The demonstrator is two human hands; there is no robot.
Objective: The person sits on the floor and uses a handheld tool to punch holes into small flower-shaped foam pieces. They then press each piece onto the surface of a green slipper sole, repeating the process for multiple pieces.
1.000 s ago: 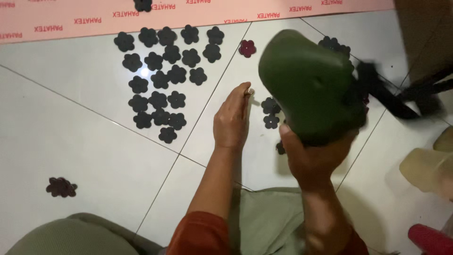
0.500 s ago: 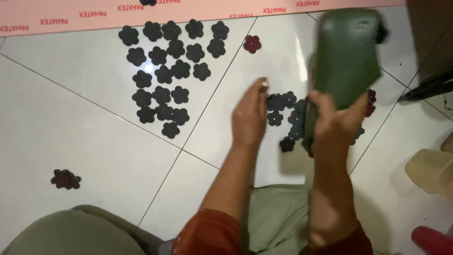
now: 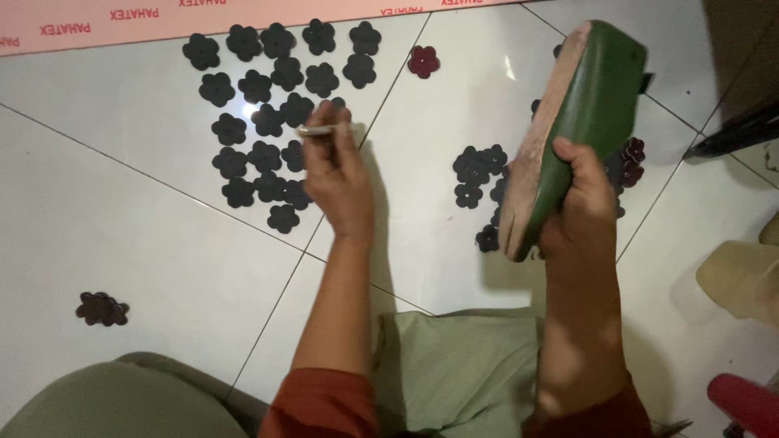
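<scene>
The left hand (image 3: 339,180) has its fingers (image 3: 329,130) pressed together, pinching a thin pale brush-like stick (image 3: 323,130) that lies level, its tip pointing toward nine o'clock. That tip hovers over the right edge of a laid-out group of flat black flower-shaped cutouts (image 3: 272,113) arranged in loose rows on the white tiled floor (image 3: 162,243), from ten to twelve o'clock.

The right hand (image 3: 578,199) has its fingers (image 3: 586,166) curled tightly round the lower part of a green shoe form with a pale tan sole side (image 3: 580,113), held tilted, its top leaning toward one o'clock and the tan face turned toward nine o'clock.

Behind it, at two to three o'clock, lies a loose heap of black flower cutouts (image 3: 479,174). A single dark red flower cutout (image 3: 423,61) lies at twelve o'clock, and a lone small cluster of dark cutouts (image 3: 102,309) at eight o'clock. A pink printed sheet (image 3: 243,12) runs along the top edge. A folded pale green cloth (image 3: 462,365) lies between the forearms at six o'clock.
</scene>
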